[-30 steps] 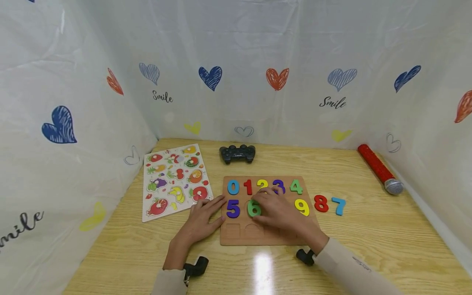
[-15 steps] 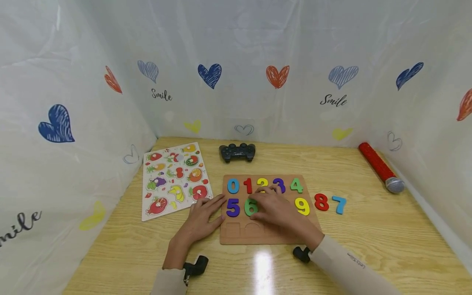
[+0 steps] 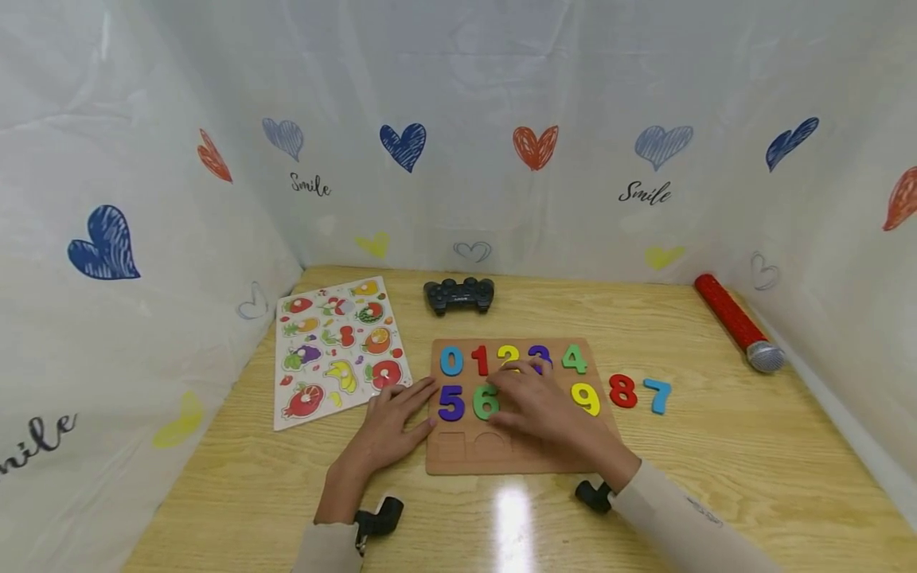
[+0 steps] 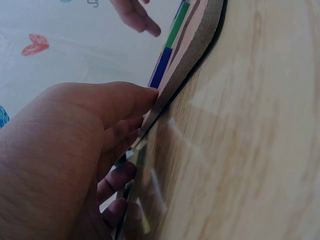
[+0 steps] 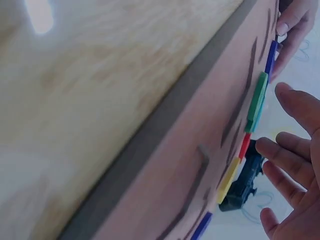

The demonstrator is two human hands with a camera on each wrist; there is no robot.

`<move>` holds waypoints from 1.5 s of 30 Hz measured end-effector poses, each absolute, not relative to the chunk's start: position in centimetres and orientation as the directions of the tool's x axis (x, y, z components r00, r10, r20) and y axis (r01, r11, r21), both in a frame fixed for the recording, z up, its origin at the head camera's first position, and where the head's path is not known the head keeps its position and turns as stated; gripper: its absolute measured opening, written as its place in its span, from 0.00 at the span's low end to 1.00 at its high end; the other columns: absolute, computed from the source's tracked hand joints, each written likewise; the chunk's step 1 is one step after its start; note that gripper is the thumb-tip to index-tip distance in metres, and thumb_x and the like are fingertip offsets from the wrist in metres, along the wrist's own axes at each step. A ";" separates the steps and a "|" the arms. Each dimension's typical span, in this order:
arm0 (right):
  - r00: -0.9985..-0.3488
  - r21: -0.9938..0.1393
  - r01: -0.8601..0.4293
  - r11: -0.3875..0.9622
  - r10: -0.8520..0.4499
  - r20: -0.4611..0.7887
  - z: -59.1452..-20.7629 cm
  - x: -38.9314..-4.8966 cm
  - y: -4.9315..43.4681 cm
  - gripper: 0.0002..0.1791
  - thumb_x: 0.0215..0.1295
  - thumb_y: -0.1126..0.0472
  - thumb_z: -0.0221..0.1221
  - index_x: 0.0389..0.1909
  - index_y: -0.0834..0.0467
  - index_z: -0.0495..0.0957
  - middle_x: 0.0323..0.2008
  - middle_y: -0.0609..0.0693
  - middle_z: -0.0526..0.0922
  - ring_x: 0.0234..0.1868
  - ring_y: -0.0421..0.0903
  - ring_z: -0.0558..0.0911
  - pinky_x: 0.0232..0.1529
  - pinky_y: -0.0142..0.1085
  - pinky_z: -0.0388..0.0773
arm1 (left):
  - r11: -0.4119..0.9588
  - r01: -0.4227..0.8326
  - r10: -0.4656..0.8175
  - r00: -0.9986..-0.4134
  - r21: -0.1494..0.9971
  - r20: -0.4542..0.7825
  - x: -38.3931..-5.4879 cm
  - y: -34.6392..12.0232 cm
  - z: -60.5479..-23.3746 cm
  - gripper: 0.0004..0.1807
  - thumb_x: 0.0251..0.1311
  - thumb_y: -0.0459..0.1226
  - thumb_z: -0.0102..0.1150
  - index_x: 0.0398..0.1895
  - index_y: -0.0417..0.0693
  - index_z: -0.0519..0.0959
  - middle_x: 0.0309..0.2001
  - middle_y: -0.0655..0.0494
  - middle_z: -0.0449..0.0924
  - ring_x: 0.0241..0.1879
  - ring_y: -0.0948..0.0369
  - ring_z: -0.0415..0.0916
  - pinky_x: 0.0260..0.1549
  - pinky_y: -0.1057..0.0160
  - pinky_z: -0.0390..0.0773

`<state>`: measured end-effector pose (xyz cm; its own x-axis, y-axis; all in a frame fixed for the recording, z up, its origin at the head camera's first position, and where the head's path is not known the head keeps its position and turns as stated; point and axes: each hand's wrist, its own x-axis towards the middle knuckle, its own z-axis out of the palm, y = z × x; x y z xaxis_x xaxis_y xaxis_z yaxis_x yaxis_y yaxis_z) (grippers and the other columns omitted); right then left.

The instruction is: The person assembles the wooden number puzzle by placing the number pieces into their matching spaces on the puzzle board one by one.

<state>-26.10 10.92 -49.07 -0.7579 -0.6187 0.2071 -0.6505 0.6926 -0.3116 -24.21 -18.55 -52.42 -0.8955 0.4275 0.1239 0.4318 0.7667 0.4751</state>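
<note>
A wooden number board (image 3: 447,464) lies on the table with coloured digits in its two upper rows. My left hand (image 3: 387,427) rests flat at its left edge, thumb and fingertips against the rim, as the left wrist view also shows. Over the board's middle, my right hand (image 3: 539,404) hovers with spread fingers. Its thumb and index tip are close to the green 6 (image 5: 256,102), with a gap in the right wrist view. The 6 sits right of the purple 5 (image 4: 160,67). The hand hides the slots between the 6 and the yellow 9 (image 3: 591,398).
A red 8 (image 3: 623,390) and a blue 7 (image 3: 661,395) lie right of the board. A fruit puzzle board (image 3: 286,402) is at the left, a black game controller (image 3: 459,295) behind, and a red microphone (image 3: 731,314) at the far right. Printed sheeting (image 3: 458,199) surrounds the table.
The green 6 has shifted slightly left, into line beside the 5. My right fingers have let go of it and drawn a little away. The left hand stays at the board's edge.
</note>
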 end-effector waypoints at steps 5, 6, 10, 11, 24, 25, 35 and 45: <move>-0.766 -0.312 -0.642 0.700 -0.602 0.225 -48.2 -25.6 12.2 0.26 0.64 0.49 0.68 0.60 0.54 0.80 0.56 0.44 0.82 0.65 0.50 0.70 0.64 0.62 0.53 | 0.765 0.436 0.431 -0.893 0.474 0.126 -24.2 -18.5 -52.3 0.33 0.68 0.51 0.57 0.75 0.57 0.67 0.75 0.61 0.61 0.62 0.52 0.62 0.51 0.47 0.60; -0.769 -0.310 -0.638 0.705 -0.597 0.227 -48.1 -25.5 12.5 0.26 0.64 0.49 0.68 0.60 0.55 0.80 0.56 0.45 0.81 0.65 0.51 0.70 0.64 0.62 0.53 | 0.766 0.437 0.432 -0.893 0.472 0.127 -24.2 -18.5 -52.3 0.33 0.68 0.51 0.57 0.75 0.57 0.67 0.75 0.61 0.61 0.62 0.52 0.62 0.51 0.47 0.60; -0.789 -0.298 -0.614 0.731 -0.571 0.226 -47.6 -25.2 13.7 0.25 0.63 0.51 0.69 0.58 0.57 0.81 0.55 0.48 0.82 0.64 0.53 0.71 0.62 0.62 0.54 | 0.766 0.437 0.432 -0.893 0.472 0.127 -24.2 -18.5 -52.2 0.32 0.68 0.51 0.57 0.74 0.57 0.67 0.75 0.61 0.61 0.61 0.53 0.62 0.51 0.46 0.60; -0.793 -0.290 -0.610 0.738 -0.565 0.228 -47.5 -25.1 14.0 0.25 0.62 0.51 0.69 0.58 0.57 0.81 0.55 0.48 0.82 0.64 0.54 0.71 0.61 0.61 0.54 | 0.767 0.438 0.431 -0.893 0.470 0.128 -24.2 -18.4 -52.2 0.32 0.68 0.52 0.57 0.74 0.57 0.67 0.75 0.62 0.61 0.61 0.53 0.62 0.51 0.46 0.60; -0.798 -0.283 -0.598 0.750 -0.525 0.296 -48.2 -24.5 17.9 0.25 0.60 0.53 0.72 0.57 0.58 0.81 0.53 0.50 0.83 0.62 0.55 0.72 0.59 0.58 0.54 | 0.772 0.433 0.427 -0.895 0.465 0.125 -24.1 -18.6 -52.2 0.33 0.68 0.52 0.57 0.74 0.57 0.68 0.75 0.60 0.62 0.61 0.50 0.62 0.52 0.45 0.60; -0.800 -0.286 -0.595 0.751 -0.520 0.299 -48.3 -24.4 18.2 0.26 0.59 0.53 0.72 0.57 0.58 0.81 0.53 0.51 0.83 0.62 0.55 0.72 0.60 0.58 0.54 | 0.773 0.433 0.427 -0.896 0.465 0.124 -24.1 -18.6 -52.2 0.33 0.68 0.52 0.57 0.74 0.57 0.68 0.75 0.60 0.62 0.61 0.50 0.62 0.52 0.45 0.60; -0.843 -0.300 -0.532 0.792 -0.463 0.273 -48.7 -24.0 20.5 0.29 0.59 0.53 0.72 0.59 0.60 0.80 0.54 0.50 0.82 0.61 0.54 0.72 0.60 0.60 0.52 | 0.766 0.437 0.428 -0.894 0.471 0.133 -24.1 -18.4 -52.5 0.33 0.67 0.52 0.58 0.74 0.57 0.68 0.75 0.61 0.62 0.62 0.50 0.63 0.52 0.45 0.60; -0.853 -0.280 -0.512 0.812 -0.441 0.280 -48.8 -23.7 22.9 0.28 0.57 0.55 0.73 0.58 0.61 0.80 0.54 0.52 0.83 0.61 0.57 0.73 0.59 0.62 0.54 | 0.763 0.445 0.424 -0.892 0.469 0.157 -24.1 -18.5 -52.6 0.33 0.67 0.52 0.58 0.74 0.56 0.69 0.74 0.60 0.63 0.61 0.51 0.63 0.50 0.45 0.60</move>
